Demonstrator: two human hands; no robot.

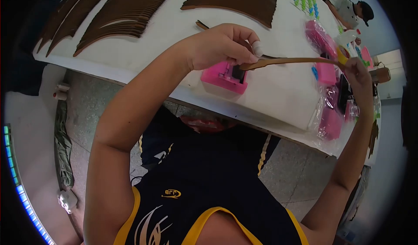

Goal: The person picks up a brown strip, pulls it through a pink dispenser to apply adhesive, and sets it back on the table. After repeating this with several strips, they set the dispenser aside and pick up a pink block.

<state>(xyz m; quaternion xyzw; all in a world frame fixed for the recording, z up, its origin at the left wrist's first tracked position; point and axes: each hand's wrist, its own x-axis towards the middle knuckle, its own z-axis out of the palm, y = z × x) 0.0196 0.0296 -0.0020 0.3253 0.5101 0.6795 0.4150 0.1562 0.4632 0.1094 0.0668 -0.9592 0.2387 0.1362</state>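
Note:
A long thin brown strip (300,60), perhaps leather, is stretched between my two hands above the white table. My left hand (222,47) pinches its left end with thumb and fingers, and one fingertip has a white covering. Under that hand stands a pink box (224,79) with a dark slot in its top. My right hand (359,73) is closed round the strip farther right, and a broad brown end (381,75) sticks out past it. Another thin dark strip (274,57) lies on the table behind, partly hidden by my left hand.
Fanned brown strips (126,10) lie at the left, with another bundle (230,1) at the back. Pink items in clear plastic (329,123) line the right side, near a yellow ring (342,55). A person in a cap (348,12) is at the far right.

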